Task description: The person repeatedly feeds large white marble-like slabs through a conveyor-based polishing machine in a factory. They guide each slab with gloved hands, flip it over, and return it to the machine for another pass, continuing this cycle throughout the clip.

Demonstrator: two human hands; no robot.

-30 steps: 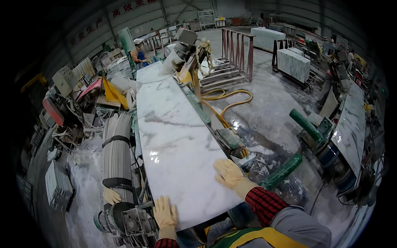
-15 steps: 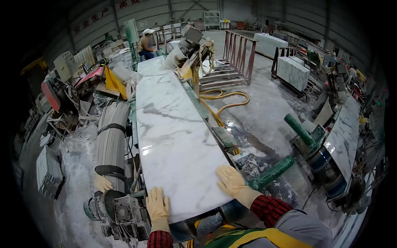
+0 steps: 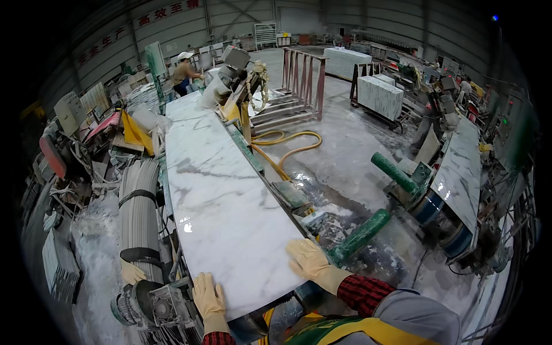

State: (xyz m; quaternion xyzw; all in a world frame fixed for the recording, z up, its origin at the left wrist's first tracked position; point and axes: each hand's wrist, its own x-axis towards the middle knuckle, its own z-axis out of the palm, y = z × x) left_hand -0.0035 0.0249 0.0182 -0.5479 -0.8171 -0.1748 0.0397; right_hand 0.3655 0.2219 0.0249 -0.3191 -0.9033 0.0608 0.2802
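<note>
From your head view, one long white marble slab (image 3: 221, 201) with grey veins runs lengthwise straight away from you, its near end under your palms and its far end by a person in a cap (image 3: 185, 72). You have two gloved hands on it: your left hand (image 3: 208, 296) lies flat, fingers spread, at the near corner; your right hand (image 3: 307, 259) rests open and flat on the slab's right edge. Just right of that hand stand two green rollers (image 3: 361, 234).
</note>
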